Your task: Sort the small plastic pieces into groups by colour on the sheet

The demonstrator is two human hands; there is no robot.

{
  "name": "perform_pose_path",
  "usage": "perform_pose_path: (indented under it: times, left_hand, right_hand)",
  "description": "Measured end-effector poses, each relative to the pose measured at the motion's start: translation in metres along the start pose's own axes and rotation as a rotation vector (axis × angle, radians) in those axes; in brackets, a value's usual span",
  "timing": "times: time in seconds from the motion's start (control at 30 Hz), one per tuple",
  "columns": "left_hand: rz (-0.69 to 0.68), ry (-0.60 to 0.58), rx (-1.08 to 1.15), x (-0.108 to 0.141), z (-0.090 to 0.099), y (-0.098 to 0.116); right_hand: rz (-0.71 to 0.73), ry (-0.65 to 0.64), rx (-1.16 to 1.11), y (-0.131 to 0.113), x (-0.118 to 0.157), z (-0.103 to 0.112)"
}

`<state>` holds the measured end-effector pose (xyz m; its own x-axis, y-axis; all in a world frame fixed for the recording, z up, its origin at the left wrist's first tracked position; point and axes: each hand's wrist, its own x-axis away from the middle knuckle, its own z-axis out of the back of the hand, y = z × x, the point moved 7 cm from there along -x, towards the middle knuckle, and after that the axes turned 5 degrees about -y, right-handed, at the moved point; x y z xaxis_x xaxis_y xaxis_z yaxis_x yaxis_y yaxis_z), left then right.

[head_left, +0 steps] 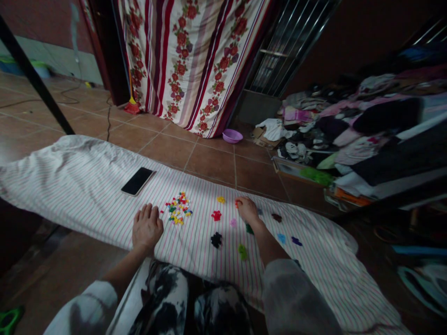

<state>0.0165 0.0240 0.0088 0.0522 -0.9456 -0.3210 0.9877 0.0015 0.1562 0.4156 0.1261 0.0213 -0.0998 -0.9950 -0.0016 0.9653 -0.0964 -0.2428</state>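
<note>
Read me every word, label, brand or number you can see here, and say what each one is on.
No text can be read in this picture.
Phone: dark screen, no readable writing.
Striped cloth and flowered curtain: pattern only, no readable words.
Small coloured pieces: too small to show any marks.
Cardboard: too dim and blurred to tell.

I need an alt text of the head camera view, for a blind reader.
A person's right hand is at orange pieces among small single-colour piles on striped cloth; the left hand rests beside a mixed pile, near a phone.
</note>
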Motion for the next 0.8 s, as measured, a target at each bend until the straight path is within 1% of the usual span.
perform_pose_path:
  times: [0.27,0.43,0.5,0.6,0.8]
  left_hand:
    - [0.005,-0.009,0.034,-0.001,0.000,0.000]
    - [0.017,-0.011,0.016,-0.002,0.000,0.000]
    - [0.020,-0.014,0.011,-0.001,0.000,0.000]
    - [0.023,-0.019,0.018,-0.001,0.000,0.000]
    - [0.029,-0.027,0.057,-0.001,-0.002,-0.001]
  right_hand:
    - [0.010,-0.012,0.037,-0.003,0.000,0.002]
    - [0.026,0.070,0.029,-0.012,-0.002,0.008]
    - [0.063,0.089,-0.011,-0.024,-0.003,0.008]
    - [0.151,0.082,-0.083,-0.050,-0.004,0.003]
    - [0.309,0.011,-0.202,-0.110,-0.004,-0.013]
